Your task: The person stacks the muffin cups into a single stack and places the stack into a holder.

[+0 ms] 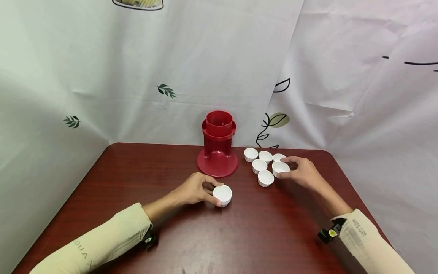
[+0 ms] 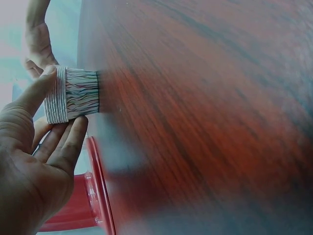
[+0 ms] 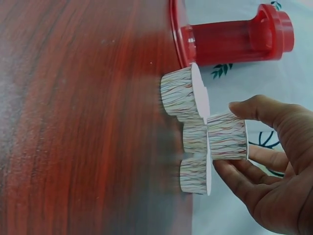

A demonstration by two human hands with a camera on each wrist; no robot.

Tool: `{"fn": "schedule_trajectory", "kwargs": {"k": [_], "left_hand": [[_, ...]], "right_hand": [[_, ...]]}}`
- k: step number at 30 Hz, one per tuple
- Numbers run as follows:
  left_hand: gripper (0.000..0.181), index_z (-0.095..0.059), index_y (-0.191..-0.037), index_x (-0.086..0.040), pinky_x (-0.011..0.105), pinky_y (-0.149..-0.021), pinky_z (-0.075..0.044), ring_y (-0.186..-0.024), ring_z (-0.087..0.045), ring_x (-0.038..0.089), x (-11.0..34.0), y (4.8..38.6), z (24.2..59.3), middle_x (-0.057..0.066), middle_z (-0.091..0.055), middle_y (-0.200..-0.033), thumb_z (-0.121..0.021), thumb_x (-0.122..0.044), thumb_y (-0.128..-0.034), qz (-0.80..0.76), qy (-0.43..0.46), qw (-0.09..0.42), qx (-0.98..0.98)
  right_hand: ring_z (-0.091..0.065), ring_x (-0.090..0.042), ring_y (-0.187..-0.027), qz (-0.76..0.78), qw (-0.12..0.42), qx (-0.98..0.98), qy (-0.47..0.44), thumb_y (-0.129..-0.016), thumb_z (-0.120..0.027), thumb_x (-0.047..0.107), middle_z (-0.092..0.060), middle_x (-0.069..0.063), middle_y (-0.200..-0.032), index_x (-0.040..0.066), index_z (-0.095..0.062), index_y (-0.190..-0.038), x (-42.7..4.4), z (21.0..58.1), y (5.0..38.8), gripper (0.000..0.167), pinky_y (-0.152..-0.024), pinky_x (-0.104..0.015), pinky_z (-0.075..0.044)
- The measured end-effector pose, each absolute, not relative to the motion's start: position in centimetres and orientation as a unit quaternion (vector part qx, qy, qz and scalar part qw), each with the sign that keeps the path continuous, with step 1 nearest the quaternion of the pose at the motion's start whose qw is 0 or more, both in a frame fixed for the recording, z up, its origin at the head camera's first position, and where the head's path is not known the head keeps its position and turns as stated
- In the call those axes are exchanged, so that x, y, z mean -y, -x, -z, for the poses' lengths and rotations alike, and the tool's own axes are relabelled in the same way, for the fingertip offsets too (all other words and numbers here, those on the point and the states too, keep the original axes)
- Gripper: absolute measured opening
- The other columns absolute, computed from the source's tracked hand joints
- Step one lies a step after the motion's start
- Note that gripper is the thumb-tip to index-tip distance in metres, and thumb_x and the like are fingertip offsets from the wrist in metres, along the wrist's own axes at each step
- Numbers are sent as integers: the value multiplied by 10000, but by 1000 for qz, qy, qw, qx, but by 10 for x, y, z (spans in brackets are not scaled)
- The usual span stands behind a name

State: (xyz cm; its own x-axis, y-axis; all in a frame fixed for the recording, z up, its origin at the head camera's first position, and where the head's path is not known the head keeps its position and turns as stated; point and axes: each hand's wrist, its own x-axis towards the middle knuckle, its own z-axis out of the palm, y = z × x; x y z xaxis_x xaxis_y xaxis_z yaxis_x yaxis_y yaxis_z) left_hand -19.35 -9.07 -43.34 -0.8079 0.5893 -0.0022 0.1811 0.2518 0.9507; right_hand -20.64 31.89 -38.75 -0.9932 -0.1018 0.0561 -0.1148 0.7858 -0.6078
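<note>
My left hand (image 1: 196, 189) grips a nested stack of small white paper baking cups (image 1: 222, 195) between thumb and fingers, near the middle of the table. In the left wrist view the stack (image 2: 80, 94) shows several rims and coloured wavy lines; its base is at or just over the tabletop. On the right, my right hand (image 1: 302, 173) pinches a single baking cup (image 1: 280, 168). The right wrist view has this cup (image 3: 227, 137) upright, raised over the loose baking cups (image 3: 177, 93) on the table. It partly covers one cup (image 1: 278, 156) in the head view.
A red plastic stand (image 1: 218, 142) with a round base and an open cylindrical top stands at the back centre. Several separate baking cups (image 1: 259, 166) are grouped to its right. White patterned cloth (image 1: 191, 68) hangs behind and beside the brown wooden table (image 1: 239, 236).
</note>
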Motion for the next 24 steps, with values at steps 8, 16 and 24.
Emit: {"fn": "schedule_trajectory", "kwargs": {"k": [8,16,24], "left_hand": [[485,-835,-1230,41,329,-922,-713,-1043,-867,283,91,193,430,212,-838,-1273,-1019,0,-782,-551,-250,179,-776],[462,-835,-1209,49,334,-930,-713,-1050,-867,281,91,194,432,214,-836,-1279,-1019,-9,-789,-553,-258,176,-772],[471,-831,-1211,50,344,-944,-711,-1086,-861,335,90,194,431,220,-827,-1302,-1017,6,-781,-555,-250,183,-772]], "right_hand": [[-772,-224,-1054,-327,16,943,-64,-862,-980,357,-839,-175,-1218,39,-755,-1413,-316,378,206,674,-810,-205,-571],[-798,-252,-1096,-346,12,935,-77,-880,-975,326,-844,-171,-1233,54,-747,-1445,-306,371,204,667,-813,-160,-572],[-809,-305,-1119,-367,4,926,-84,-871,-982,305,-837,-171,-1238,53,-752,-1422,-295,368,205,648,-816,-154,-586]]}}
